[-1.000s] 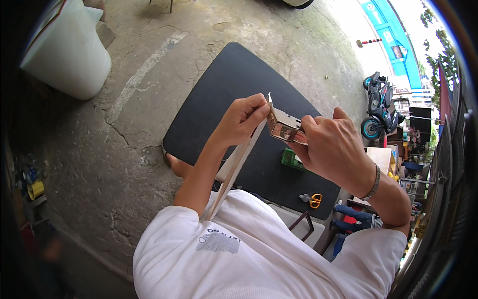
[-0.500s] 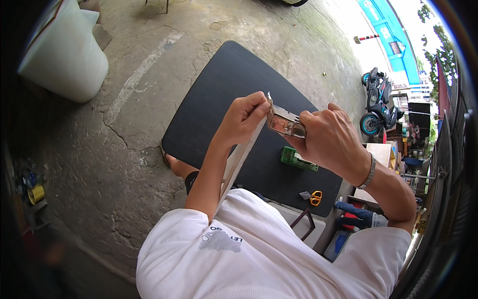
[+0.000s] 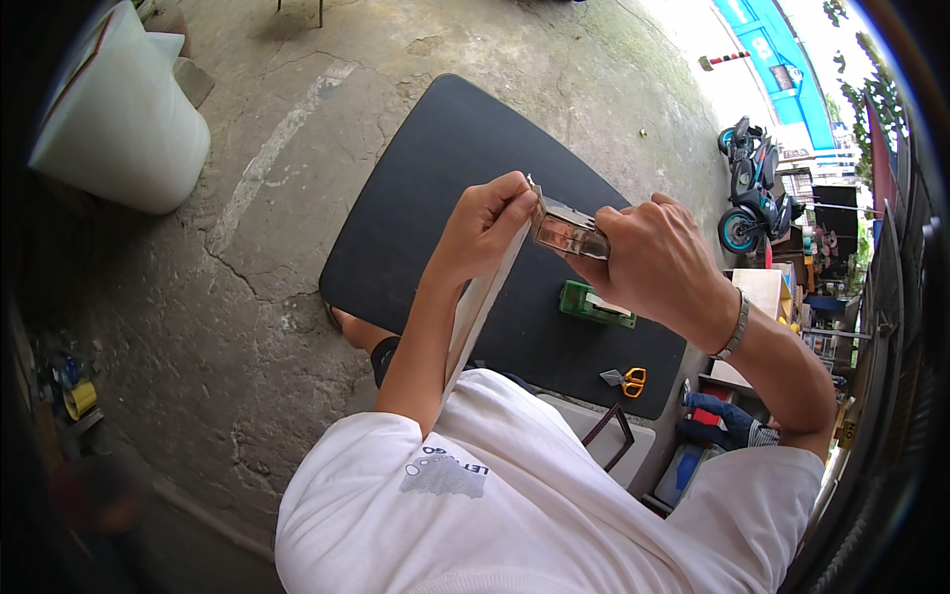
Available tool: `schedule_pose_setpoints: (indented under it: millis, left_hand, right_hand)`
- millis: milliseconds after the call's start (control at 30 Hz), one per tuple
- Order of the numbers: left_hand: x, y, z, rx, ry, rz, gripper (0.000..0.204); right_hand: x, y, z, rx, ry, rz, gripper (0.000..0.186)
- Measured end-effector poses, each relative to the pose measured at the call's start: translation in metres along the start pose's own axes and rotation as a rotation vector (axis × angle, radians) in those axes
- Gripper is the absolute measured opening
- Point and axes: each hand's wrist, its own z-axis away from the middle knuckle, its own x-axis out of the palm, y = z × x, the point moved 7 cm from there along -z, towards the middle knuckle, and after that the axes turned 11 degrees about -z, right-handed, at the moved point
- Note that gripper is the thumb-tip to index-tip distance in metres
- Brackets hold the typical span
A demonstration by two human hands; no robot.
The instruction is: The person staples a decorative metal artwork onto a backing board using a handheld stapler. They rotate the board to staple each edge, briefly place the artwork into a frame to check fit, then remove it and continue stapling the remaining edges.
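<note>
My left hand [image 3: 485, 223] is closed on the upper end of a long, pale, flat strip [image 3: 482, 307], seen almost edge-on. The strip slopes down beside my left forearm towards my shirt. In my right hand [image 3: 658, 262], which wears a metal band at the wrist, is a shiny, boxy metal tool [image 3: 569, 236] of a kind I cannot make out. Its far end meets the strip's top, close to my left fingers. Below my right hand, a green tape dispenser [image 3: 594, 305] stands on the black table [image 3: 426, 198]. Orange-handled scissors [image 3: 628, 380] lie nearer me.
A brown frame [image 3: 614, 436] leans by a pale bin or box [image 3: 574, 424] at the table's near side. A large white plastic roll [image 3: 129, 119] stands far left on cracked concrete. A motorcycle [image 3: 749, 188] is parked far right; another person's jeans [image 3: 722, 421] show at right.
My hands keep their hold, with the metal tool still against the strip. The view has shifted slightly; my hands have barely moved.
</note>
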Motion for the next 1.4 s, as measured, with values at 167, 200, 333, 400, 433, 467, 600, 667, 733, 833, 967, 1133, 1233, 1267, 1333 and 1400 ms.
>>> schedule_pose_setpoints:
  millis: [167, 200, 333, 400, 433, 467, 600, 667, 733, 833, 967, 1133, 1233, 1267, 1333, 1400]
  left_hand:
    - [0.001, -0.003, -0.001, -0.005, 0.008, -0.024, 0.025]
    - [-0.001, -0.003, 0.0, -0.011, 0.011, -0.027, 0.025]
    - [0.002, -0.002, -0.001, -0.076, -0.001, 0.106, 0.026]
    - [0.008, -0.004, 0.003, -0.115, 0.037, 0.189, 0.026]
    - [0.013, -0.007, 0.006, -0.137, 0.051, 0.238, 0.026]
    - [0.012, -0.009, 0.008, -0.136, 0.052, 0.129, 0.026]
    - [0.018, -0.022, 0.019, -0.138, 0.115, -0.129, 0.023]
    - [0.027, -0.02, 0.023, -0.132, 0.143, -0.237, 0.021]
    - [0.036, -0.014, 0.024, -0.102, 0.111, -0.407, 0.032]
    - [0.081, 0.025, 0.033, 0.067, -0.134, -0.634, 0.061]
    - [0.164, -0.02, 0.081, 0.062, -0.483, -0.921, 0.082]
    - [0.204, -0.049, 0.097, -0.158, -0.782, -1.2, 0.063]
    - [0.204, -0.054, 0.092, -0.179, -0.637, -1.199, 0.044]
    - [0.203, -0.054, 0.09, -0.186, -0.62, -1.23, 0.04]
    - [0.202, -0.048, 0.087, -0.188, -0.592, -1.267, 0.034]
    - [0.195, -0.038, 0.082, -0.143, -0.559, -1.276, 0.027]
  right_hand:
    - [0.001, 0.002, 0.0, -0.075, 0.065, 0.055, 0.039]
    - [0.002, 0.003, -0.001, -0.073, 0.06, 0.047, 0.039]
    - [0.003, 0.004, -0.003, -0.07, 0.049, 0.056, 0.039]
    - [0.005, 0.004, -0.005, -0.059, 0.043, 0.035, 0.038]
    - [0.007, 0.006, -0.004, -0.038, 0.032, 0.007, 0.036]
    - [0.009, 0.007, -0.003, -0.016, 0.022, -0.022, 0.035]
    - [-0.014, 0.02, -0.001, 0.064, 0.093, -0.053, 0.041]
    - [-0.036, 0.034, 0.004, 0.109, 0.272, -0.209, 0.042]
    - [-0.049, 0.052, 0.019, 0.221, 0.392, -0.282, 0.042]
    - [-0.044, 0.097, 0.053, 0.371, 0.55, -0.404, 0.042]
    - [-0.021, 0.141, 0.095, 0.634, 0.563, -0.493, 0.043]
    - [0.02, 0.188, 0.135, 0.676, 0.549, -0.49, 0.042]
    - [0.041, 0.199, 0.161, 0.696, 0.591, -0.492, 0.044]
    - [0.048, 0.203, 0.164, 0.681, 0.616, -0.497, 0.045]
    - [0.072, 0.225, 0.184, 0.81, 0.514, -0.559, 0.045]
    - [0.108, 0.249, 0.208, 0.913, 0.547, -0.58, 0.045]
